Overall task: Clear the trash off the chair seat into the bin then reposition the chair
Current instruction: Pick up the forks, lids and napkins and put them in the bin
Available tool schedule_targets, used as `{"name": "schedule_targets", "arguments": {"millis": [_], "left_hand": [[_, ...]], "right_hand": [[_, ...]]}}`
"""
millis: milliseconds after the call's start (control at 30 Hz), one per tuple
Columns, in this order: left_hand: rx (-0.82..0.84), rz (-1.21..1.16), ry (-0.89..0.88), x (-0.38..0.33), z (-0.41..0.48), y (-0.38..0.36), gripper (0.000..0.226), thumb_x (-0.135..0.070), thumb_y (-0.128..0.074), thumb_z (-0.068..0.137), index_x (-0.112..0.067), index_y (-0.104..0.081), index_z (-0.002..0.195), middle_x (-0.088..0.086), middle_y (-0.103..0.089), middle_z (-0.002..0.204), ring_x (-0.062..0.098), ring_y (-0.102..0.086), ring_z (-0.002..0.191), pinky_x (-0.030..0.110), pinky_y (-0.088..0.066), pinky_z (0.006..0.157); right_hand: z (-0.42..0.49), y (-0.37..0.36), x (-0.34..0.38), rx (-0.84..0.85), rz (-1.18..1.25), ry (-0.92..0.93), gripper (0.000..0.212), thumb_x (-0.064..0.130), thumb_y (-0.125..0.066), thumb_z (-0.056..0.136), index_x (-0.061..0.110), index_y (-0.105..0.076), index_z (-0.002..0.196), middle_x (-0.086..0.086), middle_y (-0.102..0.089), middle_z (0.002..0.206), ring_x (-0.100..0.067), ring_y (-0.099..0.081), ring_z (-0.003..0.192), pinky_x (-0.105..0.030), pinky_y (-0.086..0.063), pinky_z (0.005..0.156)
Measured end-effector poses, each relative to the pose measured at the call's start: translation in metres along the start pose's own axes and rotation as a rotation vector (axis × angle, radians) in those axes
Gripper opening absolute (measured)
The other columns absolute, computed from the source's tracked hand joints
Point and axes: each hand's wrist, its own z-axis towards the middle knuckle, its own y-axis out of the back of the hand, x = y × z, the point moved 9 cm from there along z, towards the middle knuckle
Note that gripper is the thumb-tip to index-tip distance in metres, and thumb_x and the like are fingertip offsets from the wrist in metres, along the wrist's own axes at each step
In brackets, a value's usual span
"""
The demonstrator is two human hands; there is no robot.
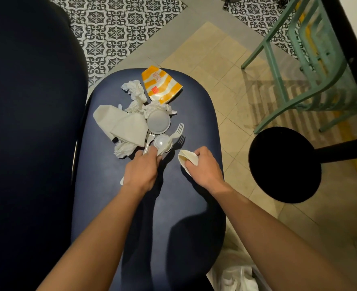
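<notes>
A dark blue padded chair seat fills the middle of the view, with trash piled at its far end. The pile holds an orange-and-white striped wrapper, crumpled white tissues, a folded white paper napkin, a round plastic lid, a small clear cup and a white plastic fork. My left hand is closed around the handle of a second plastic fork at the pile's near edge. My right hand grips a folded white napkin piece just above the seat.
The chair's dark backrest rises on the left. A black round table base and its post stand right of the seat. A green metal chair is at the far right. A white bag-lined bin shows at the bottom edge.
</notes>
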Motion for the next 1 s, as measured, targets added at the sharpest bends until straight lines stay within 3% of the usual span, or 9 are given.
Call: {"name": "schedule_targets", "arguments": {"millis": [133, 400, 800, 1000], "left_hand": [[-0.015, -0.053, -0.027, -0.005, -0.017, 0.006, 0.029, -0.035, -0.023, 0.102, -0.012, -0.039, 0.112, 0.007, -0.044, 0.083, 0.026, -0.042, 0.077, 0.035, -0.033, 0.064], [0.022, -0.054, -0.125, -0.024, -0.051, -0.002, 0.03, -0.033, -0.025, 0.101, -0.008, -0.039, 0.106, 0.01, -0.048, 0.08, 0.031, -0.049, 0.072, 0.038, -0.037, 0.061], [0.128, -0.071, -0.239, -0.068, -0.114, -0.044, 0.024, -0.034, -0.022, 0.102, -0.014, -0.031, 0.093, 0.008, -0.049, 0.077, 0.021, -0.046, 0.065, 0.035, -0.033, 0.056], [0.103, 0.036, -0.327, -0.096, -0.169, -0.072, 0.025, -0.034, -0.021, 0.102, -0.012, -0.03, 0.093, 0.009, -0.048, 0.075, 0.034, -0.046, 0.068, 0.038, -0.029, 0.059]], "right_hand": [[-0.014, 0.002, -0.002, -0.032, 0.02, -0.012, 0.04, 0.033, -0.066, 0.085, 0.018, -0.045, 0.116, -0.001, -0.052, 0.115, -0.018, -0.054, 0.098, -0.024, -0.044, 0.071], [-0.049, 0.009, -0.022, -0.13, 0.079, -0.042, 0.04, 0.038, -0.065, 0.084, 0.017, -0.045, 0.112, -0.002, -0.054, 0.111, -0.021, -0.057, 0.1, -0.031, -0.053, 0.077], [-0.126, 0.01, -0.094, -0.184, 0.142, -0.132, 0.043, 0.043, -0.06, 0.086, 0.015, -0.046, 0.115, -0.003, -0.055, 0.113, -0.019, -0.054, 0.094, -0.027, -0.042, 0.069], [-0.18, 0.011, -0.146, -0.234, 0.185, -0.171, 0.039, 0.036, -0.06, 0.086, 0.013, -0.047, 0.114, -0.004, -0.057, 0.112, -0.023, -0.058, 0.096, -0.028, -0.043, 0.069]]}}
